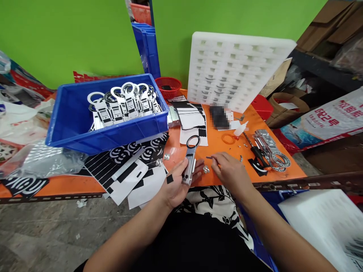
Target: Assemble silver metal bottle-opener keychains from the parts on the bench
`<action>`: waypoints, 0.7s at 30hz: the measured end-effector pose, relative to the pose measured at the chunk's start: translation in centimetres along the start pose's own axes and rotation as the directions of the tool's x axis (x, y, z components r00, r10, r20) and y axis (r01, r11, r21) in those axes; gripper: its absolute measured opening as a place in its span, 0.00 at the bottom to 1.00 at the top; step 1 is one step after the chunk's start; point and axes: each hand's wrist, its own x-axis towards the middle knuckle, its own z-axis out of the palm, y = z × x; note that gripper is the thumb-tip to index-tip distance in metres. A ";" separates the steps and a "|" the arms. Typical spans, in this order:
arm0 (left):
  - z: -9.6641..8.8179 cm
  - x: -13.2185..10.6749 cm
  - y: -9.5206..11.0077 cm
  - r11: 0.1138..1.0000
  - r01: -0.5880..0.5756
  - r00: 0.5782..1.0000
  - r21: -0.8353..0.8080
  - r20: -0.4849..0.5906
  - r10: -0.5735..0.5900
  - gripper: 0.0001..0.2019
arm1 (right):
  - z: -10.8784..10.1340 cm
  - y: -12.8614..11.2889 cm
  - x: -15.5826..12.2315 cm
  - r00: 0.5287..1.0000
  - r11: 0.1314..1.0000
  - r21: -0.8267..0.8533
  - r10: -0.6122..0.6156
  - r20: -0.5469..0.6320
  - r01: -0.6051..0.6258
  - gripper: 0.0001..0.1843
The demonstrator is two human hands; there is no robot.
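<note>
My left hand (174, 185) is closed around a silver metal bracket with a ring end (190, 155), its black ring pointing away from me. A small black square patch (169, 178) sticks to the skin near that thumb. To the right, my right hand (231, 170) pinches a small thin dark strip (209, 157), whose exact kind I cannot make out. Small shiny metal pieces (206, 169) lie on the table between the hands. More such pieces (166, 156) lie left of the bracket.
A blue bin (113, 134) of similar ringed brackets stands at the left. White and black adhesive sheets (130, 181) spread before it. A white foam tray (238, 68) leans at the back. A black-handled screwdriver (257, 154) and stacked brackets (268, 145) lie right on the orange table (286, 168).
</note>
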 end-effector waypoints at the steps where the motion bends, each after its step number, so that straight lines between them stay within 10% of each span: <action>1: 0.2 -0.2 0.2 1.000 -0.002 1.000 -0.002 0.024 0.002 0.16 | 0.0 -0.7 -0.4 1.000 1.000 0.008 -0.022 -0.018 0.023 0.13; 11: 0.3 -1.9 1.5 1.000 0.028 0.989 -0.005 0.148 -0.027 0.18 | -1.2 -1.5 0.0 0.988 0.784 0.617 0.140 -0.068 -0.068 0.08; 21: -0.1 -2.3 1.5 0.974 -0.157 0.987 0.165 0.066 0.148 0.10 | -4.2 -2.7 -1.0 0.960 0.630 0.774 0.252 -0.123 -0.066 0.04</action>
